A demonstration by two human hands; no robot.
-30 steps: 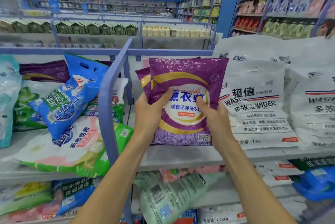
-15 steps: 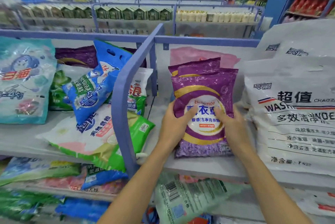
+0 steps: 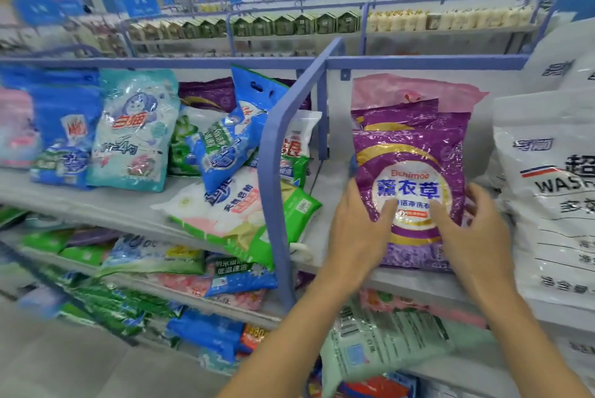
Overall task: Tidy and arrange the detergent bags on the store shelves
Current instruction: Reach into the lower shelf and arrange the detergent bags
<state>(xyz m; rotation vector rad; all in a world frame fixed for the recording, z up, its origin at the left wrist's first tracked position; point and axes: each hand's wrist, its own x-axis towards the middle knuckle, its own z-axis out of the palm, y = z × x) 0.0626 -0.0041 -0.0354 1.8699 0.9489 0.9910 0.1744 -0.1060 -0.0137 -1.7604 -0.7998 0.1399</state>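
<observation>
**Both hands on the purple detergent bag**

We see the purple detergent bag standing upright on the grey shelf, in the compartment to the right of the blue divider rail. Its bottom edge rests on the shelf near the front lip. The left hand grips the bag's lower left side, with the thumb laid across the front over the white label; its fingers go behind the bag and we cannot see them. The right hand grips the lower right side, thumb on the front and fingers curled round the bag's right edge. The two hands are apart, with the label between the thumbs.

Directly behind stands a second purple bag, its top showing above the front one, and behind that a pink bag. Just to the right, a large white washing powder bag leans beside the right hand.

Left of the rail, we find a loose heap: a blue bag tilted over a white and green bag that lies flat, with a teal bag upright further left. On the shelf below, a pale green bag lies beneath the forearms.
</observation>
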